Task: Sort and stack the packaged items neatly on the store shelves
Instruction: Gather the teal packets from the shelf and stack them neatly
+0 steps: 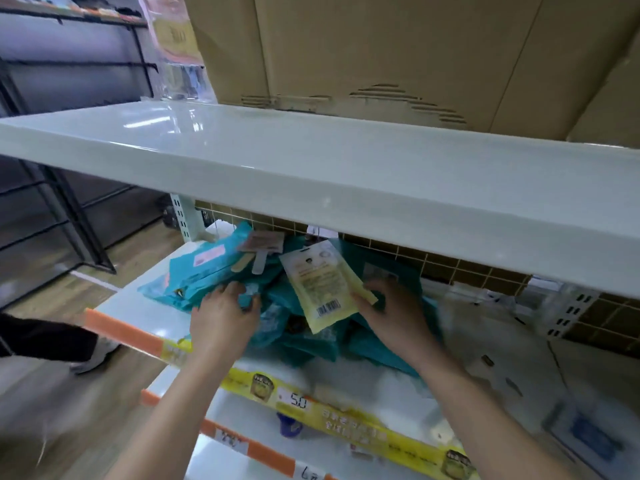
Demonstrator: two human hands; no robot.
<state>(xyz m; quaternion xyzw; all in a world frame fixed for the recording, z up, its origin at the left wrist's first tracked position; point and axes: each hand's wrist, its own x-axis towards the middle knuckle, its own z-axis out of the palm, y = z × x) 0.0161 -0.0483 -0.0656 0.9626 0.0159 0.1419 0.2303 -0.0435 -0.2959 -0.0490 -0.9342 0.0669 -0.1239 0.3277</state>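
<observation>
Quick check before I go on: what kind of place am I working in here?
Most likely a retail store aisle: white metal shelves carry a price strip reading 5.0, and the yellow packet under the right hand shows a barcode.

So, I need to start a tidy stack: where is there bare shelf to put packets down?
Bare: the upper shelf in front of the cardboard boxes, and the lower shelf's left front corner. Crowded: the teal packets heaped mid-shelf.

A white price tag [297,400] on the yellow shelf-edge strip [349,422] reads "5.0"; other print is illegible.
</observation>
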